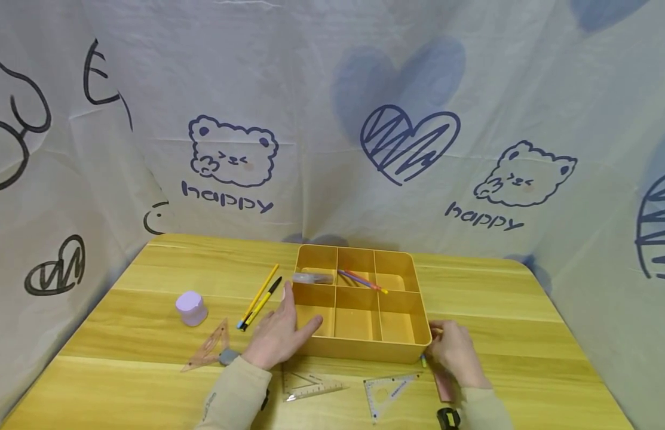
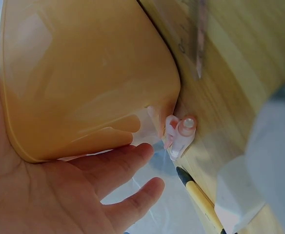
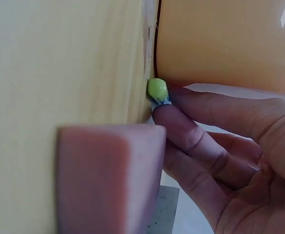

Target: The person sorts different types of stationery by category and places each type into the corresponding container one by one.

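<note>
Green at its rounded end, a slim stick [image 3: 157, 88] sits between the curled fingertips of the right hand [image 1: 454, 346], which grips it just beside the front right corner of the box [image 1: 359, 349]; most of its length is hidden. The left hand [image 1: 273, 334] rests its palm against the box's front left corner, fingers extended along the side and thumb reaching over the front rim.

The box is glossy yellow-orange plastic, with rounded corners and 6 compartments — 2 rows of 3. A translucent tube [image 1: 313, 278] lies at the back left compartment, and 2 thin sticks [image 1: 359, 279], reddish and purple, slant across the back middle and back right ones.

Below the right hand is a matte pink block [image 3: 98, 180] with straight edges. 2 clear plastic set squares [image 1: 391, 392] lie in front of the box — flat triangles with cut-out centres. Left of the left hand are a translucent orange set square [image 1: 208, 351] and a smooth, rounded lilac container [image 1: 191, 308]. The tabletop [image 1: 504, 298] shows pale wood grain.
</note>
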`<state>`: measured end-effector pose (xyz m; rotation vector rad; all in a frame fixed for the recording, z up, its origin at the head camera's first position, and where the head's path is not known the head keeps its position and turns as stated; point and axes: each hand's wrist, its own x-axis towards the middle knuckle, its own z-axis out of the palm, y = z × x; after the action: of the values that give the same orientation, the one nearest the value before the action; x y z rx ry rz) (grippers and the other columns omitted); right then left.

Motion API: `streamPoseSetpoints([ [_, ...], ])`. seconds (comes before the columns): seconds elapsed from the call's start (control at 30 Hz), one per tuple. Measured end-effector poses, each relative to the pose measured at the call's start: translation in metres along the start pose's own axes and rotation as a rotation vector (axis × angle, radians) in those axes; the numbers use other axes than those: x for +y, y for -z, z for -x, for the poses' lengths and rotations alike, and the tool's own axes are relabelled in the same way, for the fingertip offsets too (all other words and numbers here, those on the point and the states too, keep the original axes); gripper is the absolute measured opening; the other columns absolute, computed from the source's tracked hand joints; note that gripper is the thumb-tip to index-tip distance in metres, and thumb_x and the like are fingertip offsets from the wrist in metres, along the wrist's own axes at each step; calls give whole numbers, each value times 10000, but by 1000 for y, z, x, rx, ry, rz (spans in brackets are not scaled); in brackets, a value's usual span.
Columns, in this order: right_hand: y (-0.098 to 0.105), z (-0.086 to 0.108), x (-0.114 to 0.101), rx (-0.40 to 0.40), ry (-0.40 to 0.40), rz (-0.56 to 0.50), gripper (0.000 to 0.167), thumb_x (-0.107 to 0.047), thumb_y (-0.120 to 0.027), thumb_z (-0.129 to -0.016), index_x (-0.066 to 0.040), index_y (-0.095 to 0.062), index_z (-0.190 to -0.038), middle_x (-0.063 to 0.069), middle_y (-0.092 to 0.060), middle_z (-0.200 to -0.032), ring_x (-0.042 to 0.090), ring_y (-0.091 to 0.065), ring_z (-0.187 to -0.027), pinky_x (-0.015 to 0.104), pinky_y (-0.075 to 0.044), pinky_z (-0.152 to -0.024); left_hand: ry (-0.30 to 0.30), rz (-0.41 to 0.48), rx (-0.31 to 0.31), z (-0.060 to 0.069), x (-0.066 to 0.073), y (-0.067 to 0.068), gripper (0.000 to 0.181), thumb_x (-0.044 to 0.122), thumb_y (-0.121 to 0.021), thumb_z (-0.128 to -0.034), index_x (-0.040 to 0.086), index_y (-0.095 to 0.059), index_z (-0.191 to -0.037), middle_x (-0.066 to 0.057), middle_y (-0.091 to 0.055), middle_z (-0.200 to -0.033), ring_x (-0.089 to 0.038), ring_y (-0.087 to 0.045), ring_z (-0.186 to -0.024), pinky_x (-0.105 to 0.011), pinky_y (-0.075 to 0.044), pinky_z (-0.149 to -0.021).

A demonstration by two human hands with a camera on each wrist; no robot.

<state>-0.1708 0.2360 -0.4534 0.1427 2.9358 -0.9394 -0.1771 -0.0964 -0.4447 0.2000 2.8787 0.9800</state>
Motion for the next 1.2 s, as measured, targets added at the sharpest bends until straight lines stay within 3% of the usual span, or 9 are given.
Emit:
streamPoseSetpoints([
  [0.07,0,1,-1,-2,11,25,530,118,-646,-703,93,-646,-1232,341,-667,-1194,336,-699,-890,475,-592,-790,2,0,1,0,0,0,1029,560,-532,-986,-28,58,-1590,-258,-256,-1621,-492,-490,-1350,-619,-377,-1123],
  [0.17,-1,1,-2,4,24,58,405,66,-710,-715,61,-714,-1119,280,-729,-1074,316,-695,-862,499,-580,-797,5,3,0,0,0,0,1028,562,-531,-986,-29,54,-1590,-256,-258,-1622,-490,-489,-1352,-616,-367,-1133],
  [0.33,-1,0,-3,6,16,103,209,0,-747,-743,38,-757,-949,168,-760,-878,222,-644,-737,404,-556,-692,10,3,0,0,0,-1,1028,569,-528,-984,-37,40,-1590,-255,-270,-1618,-488,-501,-1342,-606,-346,-1156],
  [0.53,-2,1,-2,22,38,138,19,-11,-730,-717,-23,-720,-727,59,-701,-690,183,-557,-642,317,-444,-584,13,6,-2,0,0,-1,1029,566,-530,-983,-37,43,-1590,-258,-269,-1617,-477,-480,-1367,-603,-319,-1178],
  [0.7,-1,3,-3,30,52,146,182,-11,-699,-709,-77,-590,-579,-3,-570,-555,165,-485,-568,285,-363,-539,10,7,-1,0,0,-1,1033,571,-528,-982,-35,47,-1590,-257,-267,-1618,-480,-482,-1364,-604,-324,-1175],
  [0.9,-1,4,1,-1,-15,138,358,-118,-759,-772,-113,-495,-530,-20,-469,-524,137,-437,-526,265,-342,-519,6,0,-1,0,0,0,1034,579,-522,-983,-32,50,-1590,-254,-265,-1621,-490,-484,-1357,-611,-352,-1149],
  [1.03,1,4,2,-17,-41,185,344,-206,-792,-793,-111,-547,-570,-1,-525,-554,168,-480,-577,401,-403,-718,9,2,-5,0,0,0,1036,580,-522,-982,-28,56,-1591,-251,-259,-1624,-496,-466,-1370,-618,-358,-1140],
  [1.2,2,4,4,-23,-64,194,350,-233,-802,-791,-113,-548,-581,14,-557,-568,190,-495,-604,532,-328,-894,11,6,-6,0,0,0,1036,576,-526,-982,-26,59,-1591,-250,-256,-1625,-502,-463,-1370,-623,-368,-1129],
])
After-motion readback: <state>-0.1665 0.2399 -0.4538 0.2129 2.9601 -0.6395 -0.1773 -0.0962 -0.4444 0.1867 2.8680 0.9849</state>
